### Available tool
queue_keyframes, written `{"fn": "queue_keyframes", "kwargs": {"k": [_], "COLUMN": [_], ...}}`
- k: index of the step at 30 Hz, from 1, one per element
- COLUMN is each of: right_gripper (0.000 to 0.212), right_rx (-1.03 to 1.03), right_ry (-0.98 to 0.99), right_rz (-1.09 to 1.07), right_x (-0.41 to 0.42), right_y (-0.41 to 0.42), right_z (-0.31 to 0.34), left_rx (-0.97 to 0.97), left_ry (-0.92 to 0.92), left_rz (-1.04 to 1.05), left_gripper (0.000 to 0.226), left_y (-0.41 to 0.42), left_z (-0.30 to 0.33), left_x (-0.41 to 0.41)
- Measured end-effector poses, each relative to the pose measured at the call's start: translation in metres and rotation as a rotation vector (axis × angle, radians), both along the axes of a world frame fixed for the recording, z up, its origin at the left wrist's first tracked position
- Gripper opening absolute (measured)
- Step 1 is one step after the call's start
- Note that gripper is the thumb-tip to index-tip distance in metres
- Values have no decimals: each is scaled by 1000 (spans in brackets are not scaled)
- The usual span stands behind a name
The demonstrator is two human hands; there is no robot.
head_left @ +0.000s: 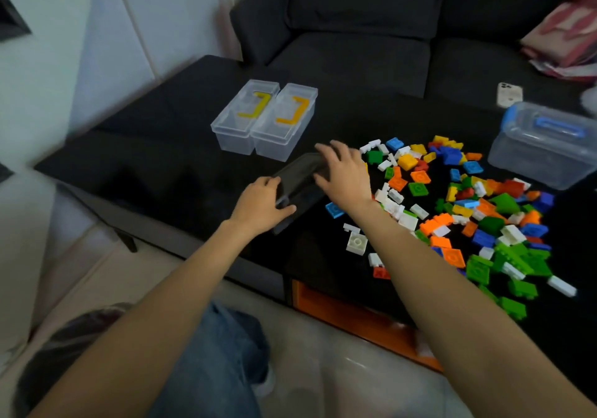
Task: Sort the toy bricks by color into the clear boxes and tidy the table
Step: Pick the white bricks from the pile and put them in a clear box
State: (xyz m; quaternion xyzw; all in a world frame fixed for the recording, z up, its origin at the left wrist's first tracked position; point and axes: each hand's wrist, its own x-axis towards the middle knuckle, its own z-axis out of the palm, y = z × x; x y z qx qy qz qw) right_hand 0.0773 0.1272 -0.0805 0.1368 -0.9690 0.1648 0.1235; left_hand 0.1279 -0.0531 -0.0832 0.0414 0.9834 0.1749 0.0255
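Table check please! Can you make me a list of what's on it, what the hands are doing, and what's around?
Surface: black table, glossy.
Job's things: loose toy bricks in mixed colours piled on the right; two clear boxes side by side at the back, lids on; a third clear box held between both hands.
Clutter: bigger tub with blue handle at far right; phone on the sofa.
Grips: left hand grips the held box's near end; right hand lies over its far end.
Cables: nothing seen.
Surroundings: dark sofa behind; pink-and-white cloth on it.
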Motion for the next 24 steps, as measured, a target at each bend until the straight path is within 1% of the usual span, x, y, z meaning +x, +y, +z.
{"fn": "queue_keyframes", "kwargs": {"k": [2,3,5,8,11,13,15,17,18,20,21,22,24], "right_gripper": [78,84,87,82,79,72,60,44,35,26,28,32,38], "right_rx": [-309,-409,-490,-562,-647,-630,-481,-372,-373,-384,-368,-341,-294], "right_ry": [-122,-172,-216,-260,-333,-352,-331,-295,-281,-259,-252,-253,-263], "right_rz": [-128,-150,-154,-166,-161,-118,-7,46,21,-39,-46,-46,-62], "right_x": [6,8,9,4,-2,-4,-6,-10,-11,-15,-15,-14,-14], "right_y": [-6,-11,-20,-27,-25,-23,-25,-27,-27,-26,-24,-22,-18], "right_z": [-2,-5,-11,-13,-16,-20,-24,-26,-26,-28,-29,-32,-34], "left_rx": [139,202,285,364,520,573,503,475,522,763,869,934,1011], "left_ry": [7,16,19,32,47,111,199,212,198,141,117,107,69], "left_rz": [35,58,93,132,188,178,141,154,196,308,363,409,503], "left_gripper": [67,62,56,54,45,36,31,29,28,24,23,25,32], "left_y": [-9,-12,-13,-13,-20,-28,-35,-43,-47,-61,-67,-73,-84], "left_z": [1,0,-3,-6,3,12,21,27,29,27,25,23,13], "left_x": [3,5,6,6,0,-7,-18,-32,-40,-60,-68,-73,-83]}}
